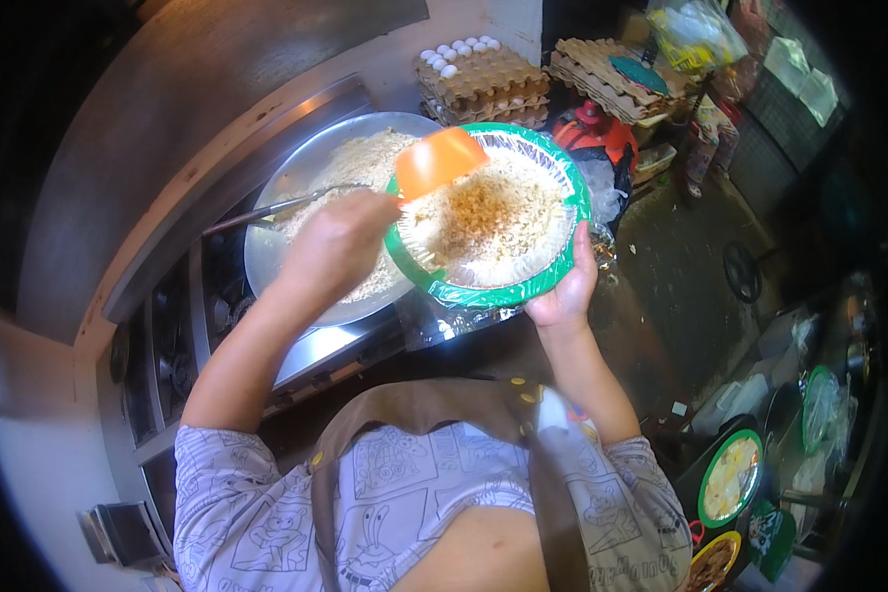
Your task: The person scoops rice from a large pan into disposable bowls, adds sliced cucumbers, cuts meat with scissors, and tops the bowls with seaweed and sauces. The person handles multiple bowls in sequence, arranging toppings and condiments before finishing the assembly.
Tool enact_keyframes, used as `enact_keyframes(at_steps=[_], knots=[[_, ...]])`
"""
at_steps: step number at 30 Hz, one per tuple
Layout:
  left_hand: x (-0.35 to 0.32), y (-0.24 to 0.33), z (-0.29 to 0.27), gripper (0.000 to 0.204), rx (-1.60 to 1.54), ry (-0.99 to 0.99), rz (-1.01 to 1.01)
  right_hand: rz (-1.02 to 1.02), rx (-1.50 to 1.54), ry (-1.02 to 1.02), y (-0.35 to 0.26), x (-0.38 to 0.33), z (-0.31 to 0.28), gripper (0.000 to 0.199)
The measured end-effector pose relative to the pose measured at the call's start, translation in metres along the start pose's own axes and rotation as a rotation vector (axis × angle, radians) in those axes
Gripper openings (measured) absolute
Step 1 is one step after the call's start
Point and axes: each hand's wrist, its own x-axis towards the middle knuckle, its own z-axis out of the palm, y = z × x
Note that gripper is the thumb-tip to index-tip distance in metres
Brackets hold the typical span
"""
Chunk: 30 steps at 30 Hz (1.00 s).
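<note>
My left hand (337,242) is closed around the handle of an orange plastic scoop (440,162). The scoop is tilted over the left side of a green-rimmed bowl (574,259) covered in clear plastic. Fingers under the bowl and thumb along its edge, my right hand (568,286) grips its right side. Pale, rice-like grains (518,222) fill the bowl, with a browner patch in the middle. Behind it, a wide metal pan (266,261) on the stove holds more of these grains. A long-handled metal utensil (271,209) rests in the pan, its handle reaching left.
Cardboard egg trays with white eggs (459,61) are stacked behind the pan. More flat trays (602,74) and a red container (590,123) stand right of them. Stove burners (173,370) lie to the left. At lower right sits a green-rimmed dish (730,479) of food.
</note>
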Motion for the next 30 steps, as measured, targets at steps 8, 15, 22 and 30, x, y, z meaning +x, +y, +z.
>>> enact_keyframes(at_steps=[8, 15, 22, 30], knots=[[-0.023, -0.028, -0.003, 0.013, -0.098, 0.090, -0.071, -0.086, -0.022, 0.061, 0.021, -0.009, 0.003, 0.060], [-0.061, -0.148, 0.074, 0.020, 0.136, -0.425, -0.663, -0.188, -0.082, 0.204, 0.010, -0.058, -0.015, 0.061], [-0.043, -0.138, 0.051, 0.029, -0.444, -0.187, -0.649, -0.269, -0.162, 0.240, 0.027, -0.070, -0.001, 0.063], [0.002, -0.035, 0.021, 0.018, -0.204, 0.058, 0.198, -0.274, -0.085, 0.200, 0.049, -0.055, 0.028, 0.062]])
